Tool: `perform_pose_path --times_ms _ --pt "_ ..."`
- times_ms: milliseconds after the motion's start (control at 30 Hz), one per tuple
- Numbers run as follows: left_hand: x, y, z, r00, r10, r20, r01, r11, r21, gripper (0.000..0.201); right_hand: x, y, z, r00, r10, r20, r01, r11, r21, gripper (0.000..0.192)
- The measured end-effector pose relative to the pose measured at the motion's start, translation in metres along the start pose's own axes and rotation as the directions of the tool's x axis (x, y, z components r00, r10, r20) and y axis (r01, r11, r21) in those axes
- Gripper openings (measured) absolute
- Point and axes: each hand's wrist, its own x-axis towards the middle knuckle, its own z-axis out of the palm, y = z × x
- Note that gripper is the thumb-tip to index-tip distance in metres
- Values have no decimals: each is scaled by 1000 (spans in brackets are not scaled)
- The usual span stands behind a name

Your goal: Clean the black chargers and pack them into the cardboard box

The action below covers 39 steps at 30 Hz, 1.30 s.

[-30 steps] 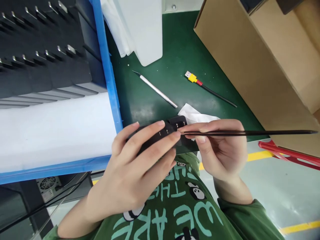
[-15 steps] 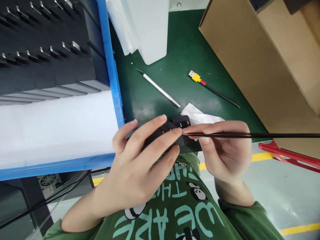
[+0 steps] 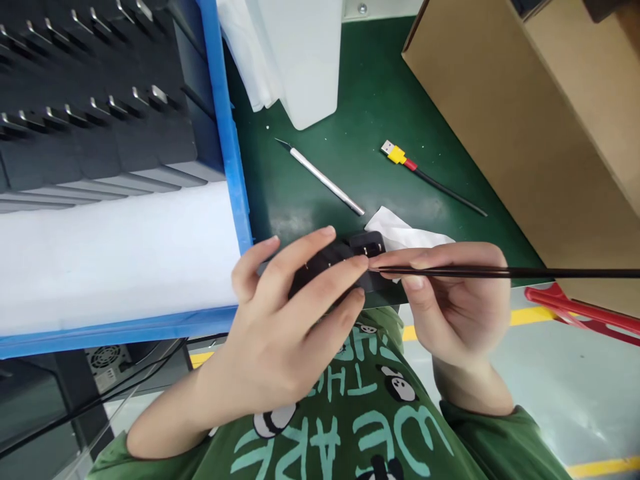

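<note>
A black plastic part with small metal contacts [image 3: 369, 243] lies at the near edge of the bench. My left hand [image 3: 295, 320] spans it from above, fingers spread around it and holding it, so much of it is hidden. In my right hand [image 3: 450, 293], thumb and fingers pinch a long, thin, straight black rod-like thing [image 3: 530, 273]. Its tip meets the black part beside my left fingertip. Whether it is a tool or a stiff cable, I cannot tell. A crumpled white wipe [image 3: 400, 230] lies just behind the part.
A silver craft knife [image 3: 325, 180] and a short USB cable [image 3: 425, 177] lie on the green bench mat [image 3: 365, 87]. On the left stands a blue-rimmed tray [image 3: 230, 147] with rows of black pronged units [image 3: 95, 143]. A cardboard box [image 3: 500, 120] fills the right; a white container [image 3: 310, 60] stands behind.
The whole view has shifted slightly, so everything appears a little further right. Both hands keep nearly the same pose, with the rod's tip at the same spot on the black part.
</note>
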Motion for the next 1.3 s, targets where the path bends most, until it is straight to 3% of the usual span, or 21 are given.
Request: perform_pose_path --times_ms 100,200,267,433,567,700,833,900,967,1067,1133,1300 --pt "-1 -3 0 999 12 -40 -10 999 43 5 0 1 0 1000 6 7 -6 1000 18 33" --pt "-2 -5 -2 1000 1 -16 2 978 209 23 0 1 1 1000 -6 17 5 999 45 34" --pt "-3 -5 -2 1000 -29 -3 29 971 238 22 1 0 1 1000 -12 11 12 999 48 32" --pt "-3 -3 -2 1000 -13 21 11 998 64 12 3 -3 3 999 -31 -11 32 999 26 31" --pt "-3 -3 -3 1000 0 19 -3 991 133 20 3 -2 2 1000 -20 -6 20 1000 23 33" --pt "-5 -2 -4 993 74 89 -80 994 71 10 3 -1 2 1000 -23 -7 24 999 40 32" --pt "-8 -2 -4 1000 20 10 -21 994 109 13 4 -2 2 1000 -21 -11 22 1000 15 31" --pt "-9 -3 -6 999 29 36 -31 998 52 6 5 -3 1 1000 -30 -1 30 1000 -8 30" --pt "-11 -5 -7 994 74 75 -72 997 -37 13 6 -3 0 997 -68 23 68 998 -14 30" --pt "-10 -11 -7 999 44 -19 -44 999 3 4 7 -2 -3 984 -124 125 124 992 2 38" --pt "-10 -16 -4 996 14 -91 -9 998 60 17 6 -1 -4 972 -135 193 140 990 -11 42" --pt "-8 -20 3 997 -15 -76 15 1000 -3 16 4 1 -2 975 -146 168 149 989 -9 42"
